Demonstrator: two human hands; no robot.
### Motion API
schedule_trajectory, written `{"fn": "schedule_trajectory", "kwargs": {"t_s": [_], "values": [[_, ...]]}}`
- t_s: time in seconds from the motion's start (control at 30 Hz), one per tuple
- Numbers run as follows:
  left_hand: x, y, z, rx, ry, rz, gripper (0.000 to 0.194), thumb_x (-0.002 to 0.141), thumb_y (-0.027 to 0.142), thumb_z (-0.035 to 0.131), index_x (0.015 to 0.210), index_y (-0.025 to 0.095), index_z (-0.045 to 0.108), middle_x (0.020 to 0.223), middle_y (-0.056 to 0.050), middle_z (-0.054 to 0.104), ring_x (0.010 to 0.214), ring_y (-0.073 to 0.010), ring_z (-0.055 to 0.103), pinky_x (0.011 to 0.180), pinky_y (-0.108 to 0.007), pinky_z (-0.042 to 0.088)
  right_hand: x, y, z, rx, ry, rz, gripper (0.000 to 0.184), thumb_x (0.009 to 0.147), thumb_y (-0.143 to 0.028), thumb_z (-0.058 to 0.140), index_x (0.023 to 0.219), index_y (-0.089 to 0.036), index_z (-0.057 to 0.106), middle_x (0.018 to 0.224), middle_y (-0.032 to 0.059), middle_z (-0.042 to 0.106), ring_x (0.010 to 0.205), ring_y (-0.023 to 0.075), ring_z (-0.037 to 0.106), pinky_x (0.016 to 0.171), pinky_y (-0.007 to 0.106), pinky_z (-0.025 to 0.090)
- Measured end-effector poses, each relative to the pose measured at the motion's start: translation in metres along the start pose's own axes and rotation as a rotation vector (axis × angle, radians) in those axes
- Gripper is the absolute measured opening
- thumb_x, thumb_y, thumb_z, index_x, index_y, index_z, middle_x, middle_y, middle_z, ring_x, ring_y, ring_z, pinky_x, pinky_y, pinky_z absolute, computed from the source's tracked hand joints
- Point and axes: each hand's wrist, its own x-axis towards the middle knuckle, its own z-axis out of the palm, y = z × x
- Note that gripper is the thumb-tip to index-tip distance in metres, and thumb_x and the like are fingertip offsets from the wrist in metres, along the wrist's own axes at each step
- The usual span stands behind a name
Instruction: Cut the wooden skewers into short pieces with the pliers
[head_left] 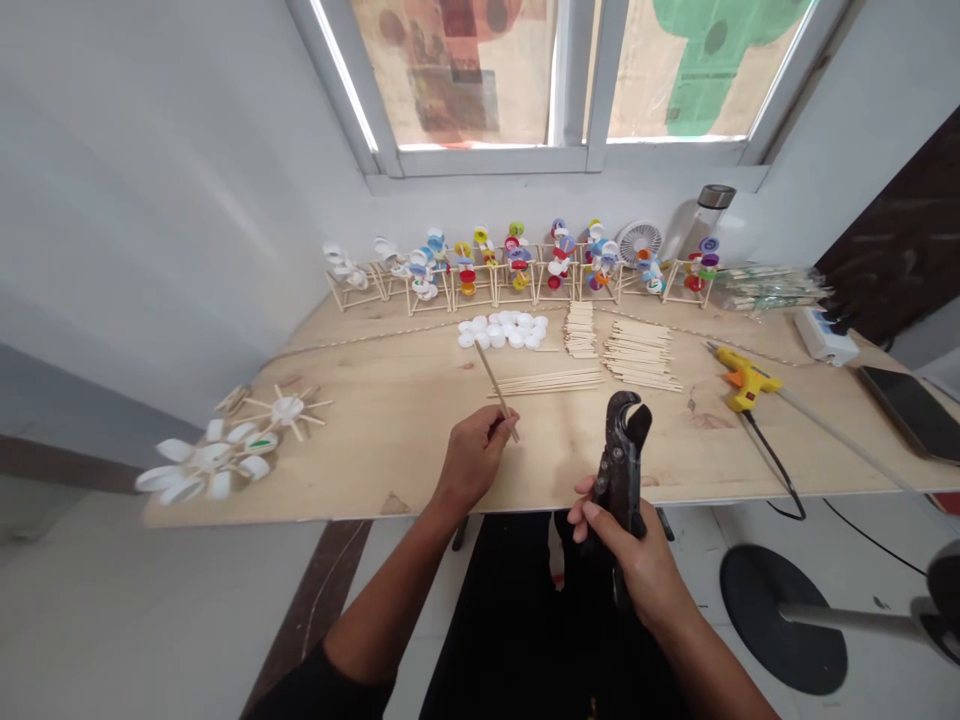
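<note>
Between thumb and fingers, my left hand [474, 455] pinches a thin wooden stick [491, 375], tilted with its far end near the white bottle caps [502, 330]. My right hand [630, 550] is wrapped around the handles of a black pipe cutter [624, 450], its hooked jaws pointing up and apart from the stick. Just beyond my left hand lie several long sticks [551, 382] in a row. Two piles of shorter cut sticks, a narrow one [580, 330] and a wider one [641, 353], lie farther back on the wooden table [352, 440].
Small stick frames with coloured caps [517, 265] line the wall. At the left lie a cap wheel [214, 460] and a spoked piece [288, 410]. A yellow glue gun [746, 380], phone [911, 410], power strip [825, 335], bottle [709, 220] and bagged sticks [776, 287] are right.
</note>
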Motion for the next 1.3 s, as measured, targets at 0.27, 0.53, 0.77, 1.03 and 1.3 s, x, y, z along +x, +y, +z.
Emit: {"fn": "schedule_trajectory", "kwargs": {"t_s": [0.27,0.53,0.77,1.03,1.3], "values": [[-0.004,-0.01,0.009,0.192,0.009,0.08,0.017,0.083,0.031,0.046,0.08,0.018,0.058,0.078,-0.003,0.064,0.069,-0.0151,0.058,0.061,-0.025,0.041,-0.007,0.0,-0.003,-0.061,0.004,0.025,0.03,0.077,-0.041,0.059,0.092,-0.016,0.056,0.076,0.0043,0.062,0.065,0.0164,0.058,0.063,0.028,0.047],[-0.003,-0.009,0.008,0.23,0.018,0.127,0.02,0.084,0.027,0.043,0.072,0.018,0.056,0.082,-0.005,0.062,0.078,-0.0159,0.058,0.072,-0.027,0.042,-0.008,0.0,-0.004,-0.097,0.018,0.012,0.029,0.076,-0.041,0.06,0.091,-0.016,0.056,0.073,0.0031,0.061,0.065,0.0163,0.058,0.063,0.027,0.047],[0.001,-0.009,0.004,0.21,-0.002,0.11,0.024,0.082,0.029,0.046,0.064,0.018,0.055,0.08,-0.005,0.063,0.075,-0.0154,0.058,0.069,-0.026,0.042,-0.01,0.0,-0.004,-0.128,0.031,0.021,0.032,0.076,-0.045,0.058,0.091,-0.016,0.057,0.07,0.0026,0.06,0.064,0.0172,0.058,0.061,0.028,0.047],[0.005,-0.006,0.002,0.209,-0.03,0.04,0.017,0.079,0.028,0.049,0.08,0.018,0.062,0.073,-0.003,0.065,0.065,-0.0146,0.057,0.063,-0.025,0.041,-0.011,0.001,-0.005,-0.146,0.021,0.004,0.03,0.077,-0.042,0.057,0.092,-0.017,0.057,0.072,0.0035,0.061,0.064,0.0177,0.058,0.063,0.03,0.047],[0.009,-0.001,0.005,0.295,-0.075,0.052,0.015,0.079,0.025,0.046,0.076,0.017,0.058,0.063,-0.001,0.06,0.057,-0.0132,0.054,0.057,-0.023,0.037,-0.011,0.003,-0.005,-0.156,0.016,0.007,0.03,0.078,-0.041,0.056,0.094,-0.016,0.056,0.073,0.0035,0.06,0.066,0.018,0.058,0.064,0.03,0.047]]}}
